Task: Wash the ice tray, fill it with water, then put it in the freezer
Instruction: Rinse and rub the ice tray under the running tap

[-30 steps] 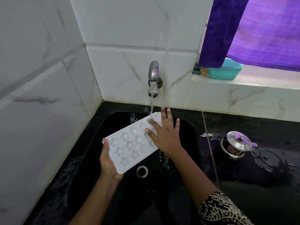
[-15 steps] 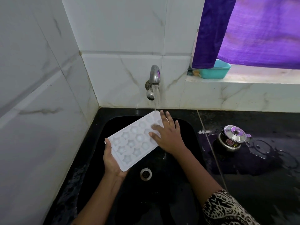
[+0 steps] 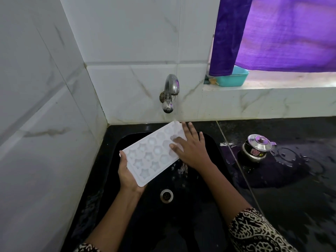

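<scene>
**Tray tilted under the running tap, one hand holding, one hand rubbing**

While water ran from the tap [image 3: 170, 93] on the far tiled wall, the white ice tray [image 3: 152, 151] was held over the black sink [image 3: 125, 140], its far corner up under the stream and its near end lower, towards the left. That slope looked deliberate: water landing at the high corner would sheet down across the star and round moulds and drip off the low edge, and drops were indeed falling below the tray's right side. The left hand [image 3: 127, 174] was closed on the near-left end, thumb on the rim and palm beneath, carrying the weight. The right hand [image 3: 190, 150] lay flat and open on the far-right cavities, fingers spread, gripping nothing (rubbing the moulds, by the look of it). I judged this to be the washing step, with filling and the freezer not yet begun.

Directly beneath sat the drain [image 3: 166, 195], uncovered, so runoff had a way out. On the wet black counter [image 3: 291, 206] to the right stood a small lidded steel pot [image 3: 257, 148], well apart from the tray and out of the hands' way. On the far sill a teal tub [image 3: 232, 79] sat half behind a purple curtain [image 3: 281, 33]. Nothing blocked the tray; only the tap's closeness to the wall kept the working space tight.
</scene>
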`<state>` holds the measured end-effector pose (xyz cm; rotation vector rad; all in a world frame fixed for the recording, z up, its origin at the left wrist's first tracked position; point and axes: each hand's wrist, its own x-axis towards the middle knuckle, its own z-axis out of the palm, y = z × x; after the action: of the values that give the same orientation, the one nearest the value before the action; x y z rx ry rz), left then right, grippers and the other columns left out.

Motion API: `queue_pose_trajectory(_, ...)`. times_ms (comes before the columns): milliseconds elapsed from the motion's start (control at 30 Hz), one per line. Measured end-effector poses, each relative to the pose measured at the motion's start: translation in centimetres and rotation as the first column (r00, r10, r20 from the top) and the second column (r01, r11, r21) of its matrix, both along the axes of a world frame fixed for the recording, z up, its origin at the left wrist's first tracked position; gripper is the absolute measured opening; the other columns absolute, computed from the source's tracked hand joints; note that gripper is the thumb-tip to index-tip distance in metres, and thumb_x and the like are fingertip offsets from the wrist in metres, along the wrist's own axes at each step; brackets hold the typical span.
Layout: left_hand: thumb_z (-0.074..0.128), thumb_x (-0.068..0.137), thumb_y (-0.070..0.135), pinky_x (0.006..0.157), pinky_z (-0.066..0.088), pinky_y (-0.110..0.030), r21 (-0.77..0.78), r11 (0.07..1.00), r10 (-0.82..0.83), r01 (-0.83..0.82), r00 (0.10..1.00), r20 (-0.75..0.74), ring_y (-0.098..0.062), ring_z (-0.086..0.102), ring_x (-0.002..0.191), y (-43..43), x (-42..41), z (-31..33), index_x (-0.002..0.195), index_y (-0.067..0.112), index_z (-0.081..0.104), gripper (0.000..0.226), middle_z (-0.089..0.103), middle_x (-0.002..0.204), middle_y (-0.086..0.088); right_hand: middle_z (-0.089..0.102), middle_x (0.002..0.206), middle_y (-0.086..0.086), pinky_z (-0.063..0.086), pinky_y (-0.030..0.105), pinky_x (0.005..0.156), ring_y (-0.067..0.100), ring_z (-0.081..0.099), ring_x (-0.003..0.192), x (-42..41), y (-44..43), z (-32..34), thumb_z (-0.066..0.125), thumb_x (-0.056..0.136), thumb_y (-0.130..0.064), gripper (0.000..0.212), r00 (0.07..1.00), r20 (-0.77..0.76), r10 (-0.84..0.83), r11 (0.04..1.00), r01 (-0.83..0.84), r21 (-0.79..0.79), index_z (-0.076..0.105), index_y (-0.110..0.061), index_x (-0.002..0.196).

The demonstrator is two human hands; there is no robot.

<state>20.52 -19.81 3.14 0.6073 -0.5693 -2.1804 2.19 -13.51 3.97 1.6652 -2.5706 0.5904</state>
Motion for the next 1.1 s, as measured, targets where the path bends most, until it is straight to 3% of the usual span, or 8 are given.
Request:
queue_pose_trajectory(100,0.026,0.092,0.065,0.083,0.057,-0.047,-0.005,1.0,-0.012,0.012,1.0,-0.01,-0.037,0.062,0.113,0.5,-0.6,-0.3,0.132,0.01,0.052,0.072,0.062,0.128,-0.018,0.002,0.16,0.001,0.002,0.056,0.113,0.019,-0.007,0.146,-0.4,-0.4,-0.1,0.021,0.086,-0.067,0.061,0.998,-0.055,-0.013,0.999,0.011,-0.032,0.061,-0.029,0.111)
queue_pose_trajectory(233,0.028,0.091,0.068,0.091,0.053,-0.05,-0.01,1.0,0.02,-0.02,1.0,-0.007,-0.039,0.057,0.12,0.2,-0.8,-0.4,0.138,0.009,0.046,0.077,0.057,0.134,-0.019,-0.004,0.16,-0.002,0.0,0.054,0.114,0.015,-0.012,0.145,-0.6,-0.7,-0.2,0.031,0.09,-0.065,0.056,0.995,0.047,0.082,0.996,-0.084,0.027,0.052,-0.031,0.128)
queue_pose_trajectory(400,0.029,0.089,0.068,0.086,0.055,-0.049,-0.017,1.0,0.021,-0.021,1.0,-0.002,-0.038,0.058,0.118,0.7,-1.0,-1.3,0.138,0.011,0.047,0.077,0.057,0.134,-0.018,0.003,0.16,0.0,0.002,0.055,0.114,0.018,-0.007,0.146,-2.1,-0.4,-0.4,0.022,0.088,-0.067,0.06,0.997,-0.042,0.068,0.998,-0.068,-0.008,0.062,-0.029,0.11)
queue_pose_trajectory(567,0.03,0.088,0.067,0.083,0.056,-0.048,-0.008,0.999,0.049,-0.049,0.998,-0.039,-0.037,0.061,0.113,0.2,-1.1,-1.0,0.131,0.012,0.059,0.076,0.061,0.129,-0.018,-0.001,0.16,-0.004,0.0,0.053,0.114,0.015,-0.008,0.146,-1.7,-0.1,-1.3,0.017,0.085,-0.069,0.068,0.984,-0.074,0.162,0.983,-0.168,-0.074,0.051,-0.029,0.128)
queue_pose_trajectory(767,0.032,0.088,0.069,0.096,0.048,-0.054,-0.019,0.999,0.045,-0.046,0.999,-0.014,-0.039,0.054,0.122,0.7,-1.5,-1.4,0.14,0.01,0.045,0.079,0.054,0.136,-0.019,0.004,0.16,-0.001,0.001,0.053,0.113,0.017,-0.004,0.147,-1.8,-0.8,-0.9,0.017,0.086,-0.068,0.067,0.986,-0.111,0.123,0.985,-0.135,-0.11,0.059,-0.027,0.118)
queue_pose_trajectory(867,0.03,0.088,0.068,0.086,0.055,-0.05,-0.016,0.998,0.064,-0.065,0.997,-0.034,-0.038,0.059,0.116,0.2,-1.2,-1.1,0.136,0.01,0.049,0.077,0.059,0.131,-0.019,-0.001,0.16,-0.004,0.002,0.053,0.114,0.015,-0.008,0.146,-2.1,-0.6,-1.1,0.013,0.082,-0.07,0.073,0.978,-0.05,0.204,0.977,-0.206,-0.046,0.053,-0.029,0.127)
queue_pose_trajectory(967,0.029,0.089,0.067,0.08,0.057,-0.047,-0.031,0.999,0.035,-0.036,0.999,-0.018,-0.037,0.062,0.112,0.0,-0.8,-1.3,0.136,0.012,0.049,0.076,0.06,0.13,-0.017,0.0,0.16,-0.003,0.001,0.054,0.115,0.016,-0.009,0.146,-3.7,-0.7,-0.2,0.007,0.081,-0.069,0.076,0.977,0.027,0.213,0.977,-0.212,-0.019,0.063,-0.03,0.113)
queue_pose_trajectory(1100,0.034,0.087,0.068,0.085,0.055,-0.05,0.004,0.999,0.043,-0.043,0.999,-0.028,-0.039,0.059,0.116,0.3,-1.5,-1.0,0.138,0.011,0.047,0.078,0.057,0.133,-0.019,-0.002,0.16,-0.002,-0.001,0.051,0.114,0.016,-0.007,0.146,-2.0,-1.4,-0.1,0.011,0.084,-0.068,0.073,0.977,-0.094,0.189,0.981,-0.193,-0.035,0.058,-0.024,0.118)
